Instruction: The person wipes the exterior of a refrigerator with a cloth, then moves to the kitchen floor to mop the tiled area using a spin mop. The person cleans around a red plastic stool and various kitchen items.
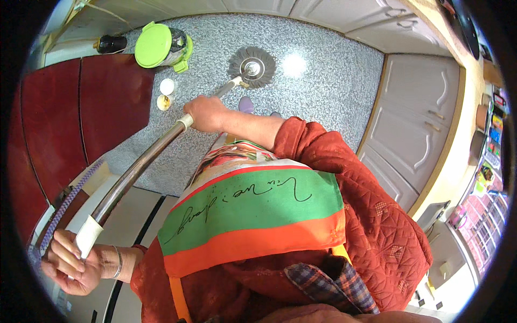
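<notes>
A round mop head with grey strands (268,66) rests on the speckled floor in front of my feet. Its metal handle (137,171) runs diagonally from there to the lower left. My left hand (72,262) is closed around the white grip at the handle's upper end; a bracelet circles that wrist. Farther down the pole, my right hand (207,114) holds the shaft just beyond a white collar. One purple shoe tip (245,104) shows between the mop head and my forearm.
A bin with a lime-green lid (153,45), a dark bottle (112,44) and two small white tubs (167,86) stand at the left, near dark red cabinet doors (113,105). Pale cabinets (420,105) line the right side and the far edge of the floor.
</notes>
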A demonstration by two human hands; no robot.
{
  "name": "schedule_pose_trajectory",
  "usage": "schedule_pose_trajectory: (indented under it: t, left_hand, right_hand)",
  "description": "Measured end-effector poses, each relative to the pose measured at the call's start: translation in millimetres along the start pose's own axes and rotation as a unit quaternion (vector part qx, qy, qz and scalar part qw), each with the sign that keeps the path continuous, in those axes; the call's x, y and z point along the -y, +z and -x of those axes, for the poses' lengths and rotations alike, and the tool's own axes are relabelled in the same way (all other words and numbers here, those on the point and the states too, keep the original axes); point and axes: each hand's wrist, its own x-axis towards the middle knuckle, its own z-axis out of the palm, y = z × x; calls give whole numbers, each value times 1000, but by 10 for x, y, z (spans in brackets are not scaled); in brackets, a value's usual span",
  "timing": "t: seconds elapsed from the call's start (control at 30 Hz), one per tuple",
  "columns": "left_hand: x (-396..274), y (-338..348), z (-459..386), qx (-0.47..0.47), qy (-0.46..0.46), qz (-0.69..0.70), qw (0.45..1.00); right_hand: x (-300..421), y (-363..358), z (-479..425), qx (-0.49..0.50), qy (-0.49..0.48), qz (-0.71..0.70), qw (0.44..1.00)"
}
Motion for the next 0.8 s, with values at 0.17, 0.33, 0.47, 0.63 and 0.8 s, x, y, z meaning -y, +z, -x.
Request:
schedule_pose_trajectory:
  t: [0.17, 0.33, 0.47, 0.63, 0.8]
  left_hand:
    - [314, 415, 41, 18, -11, 44, 999]
    - [874, 1035, 246, 15, -105, 112, 988]
    - [1401, 1554, 563, 83, -207, 88, 971]
    - [1767, 1936, 1215, 142, -374, 79, 913]
    - [1803, 1412, 1692, 186, -403, 145, 884]
  right_hand:
    - [-464, -10, 448, -86, 35, 34, 995]
    - [-1258, -56, 1168, -171, 123, 70, 975]
    - [-2050, 25, 1810, -219, 226, 73, 946]
    - [-2869, 287, 2623, -218, 299, 78, 926]
    - [-2681, 867, 2691, -250, 329, 58, 909]
